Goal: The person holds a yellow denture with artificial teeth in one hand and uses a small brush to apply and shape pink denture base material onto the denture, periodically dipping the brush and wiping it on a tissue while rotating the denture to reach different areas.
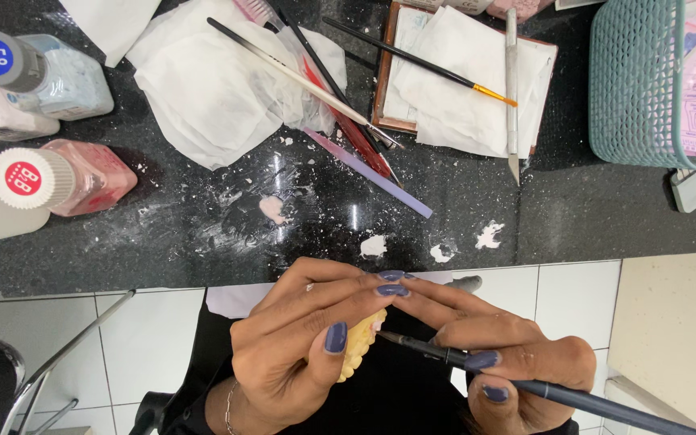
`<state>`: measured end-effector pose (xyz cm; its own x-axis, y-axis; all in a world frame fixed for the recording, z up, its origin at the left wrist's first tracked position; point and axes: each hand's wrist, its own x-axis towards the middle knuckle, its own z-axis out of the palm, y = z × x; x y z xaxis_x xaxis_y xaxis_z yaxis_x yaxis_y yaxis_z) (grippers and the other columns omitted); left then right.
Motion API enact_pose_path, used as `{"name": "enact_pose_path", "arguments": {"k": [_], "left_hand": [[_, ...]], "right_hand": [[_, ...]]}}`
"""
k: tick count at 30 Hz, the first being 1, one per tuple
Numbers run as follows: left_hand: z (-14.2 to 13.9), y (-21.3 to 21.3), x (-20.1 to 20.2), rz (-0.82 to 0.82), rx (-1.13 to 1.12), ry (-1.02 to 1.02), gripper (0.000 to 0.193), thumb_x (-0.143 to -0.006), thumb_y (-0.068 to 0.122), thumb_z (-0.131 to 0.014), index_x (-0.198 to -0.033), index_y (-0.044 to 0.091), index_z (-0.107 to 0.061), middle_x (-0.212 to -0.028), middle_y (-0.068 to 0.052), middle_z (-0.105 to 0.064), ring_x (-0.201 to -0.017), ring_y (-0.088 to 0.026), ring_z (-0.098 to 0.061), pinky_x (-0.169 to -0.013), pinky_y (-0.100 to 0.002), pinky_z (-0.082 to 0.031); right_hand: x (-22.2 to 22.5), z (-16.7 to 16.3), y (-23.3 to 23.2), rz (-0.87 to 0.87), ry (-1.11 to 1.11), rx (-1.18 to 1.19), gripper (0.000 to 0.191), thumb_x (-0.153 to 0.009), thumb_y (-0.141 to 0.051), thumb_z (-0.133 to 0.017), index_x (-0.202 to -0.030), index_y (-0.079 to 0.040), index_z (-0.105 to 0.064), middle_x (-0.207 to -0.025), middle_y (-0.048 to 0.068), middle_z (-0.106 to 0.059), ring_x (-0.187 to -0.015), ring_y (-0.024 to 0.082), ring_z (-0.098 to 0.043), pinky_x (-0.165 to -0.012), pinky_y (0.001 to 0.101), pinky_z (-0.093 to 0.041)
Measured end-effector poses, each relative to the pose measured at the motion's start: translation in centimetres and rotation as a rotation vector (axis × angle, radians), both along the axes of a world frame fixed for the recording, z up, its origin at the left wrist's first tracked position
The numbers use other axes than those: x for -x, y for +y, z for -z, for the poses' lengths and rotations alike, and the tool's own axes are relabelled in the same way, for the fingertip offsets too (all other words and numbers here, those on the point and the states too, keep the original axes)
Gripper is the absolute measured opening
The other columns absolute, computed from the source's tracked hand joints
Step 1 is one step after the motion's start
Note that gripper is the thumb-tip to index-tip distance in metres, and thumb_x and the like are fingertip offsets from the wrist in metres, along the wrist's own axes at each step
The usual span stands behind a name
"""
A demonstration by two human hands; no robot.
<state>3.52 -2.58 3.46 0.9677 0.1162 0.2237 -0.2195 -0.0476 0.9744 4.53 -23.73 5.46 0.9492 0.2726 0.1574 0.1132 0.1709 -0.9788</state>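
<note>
Yellow dental model (362, 345) below tissues (219, 80), brushes (308, 80), bottles (66, 177)

glossy black stone worktop (606, 217), crumpled white paper tissues (211, 89), teal plastic basket (638, 80)

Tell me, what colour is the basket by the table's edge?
The basket is teal green with a mesh pattern, seen in the head view.

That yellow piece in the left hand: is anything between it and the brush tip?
Nothing visible. The left hand cups the yellow piece, and the thin brush in the right hand points straight at its exposed right edge, where the tip meets or nearly meets it.
</note>
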Motion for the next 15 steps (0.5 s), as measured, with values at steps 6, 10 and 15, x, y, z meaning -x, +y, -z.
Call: {"name": "enact_pose_path", "arguments": {"k": [6,10,15], "left_hand": [[0.0,0.2,-0.1,0.003,-0.007,0.011,0.038,-0.113,0.025,-0.052,-0.11,-0.004,-0.076,-0.109,-0.019,-0.08,-0.103,-0.031,-0.079,-0.084,-0.036,-0.066],[0.1,0.2,0.0,0.012,0.048,0.031,0.042,-0.116,0.029,-0.05,-0.11,-0.003,-0.077,-0.11,-0.019,-0.08,-0.099,-0.03,-0.079,-0.087,-0.037,-0.066],[0.5,-0.2,-0.1,-0.007,0.09,0.046,0.046,-0.115,0.031,-0.049,-0.109,-0.004,-0.077,-0.108,-0.02,-0.079,-0.102,-0.031,-0.078,-0.086,-0.037,-0.065]], "right_hand": [[-0.2,-0.1,0.4,-0.003,-0.012,0.029,0.014,-0.112,-0.019,-0.058,-0.12,-0.011,-0.048,-0.095,0.018,-0.069,-0.107,0.052,-0.072,-0.107,0.076,-0.045],[0.0,1.0,0.4,0.083,0.036,-0.121,0.016,-0.115,-0.02,-0.058,-0.12,-0.01,-0.046,-0.089,0.019,-0.069,-0.1,0.046,-0.077,-0.106,0.0741,-0.048],[0.5,3.0,0.5,0.156,0.074,-0.248,0.018,-0.115,-0.017,-0.059,-0.114,-0.003,-0.049,-0.081,0.023,-0.067,-0.079,0.031,-0.075,-0.103,0.0732,-0.05]]}}
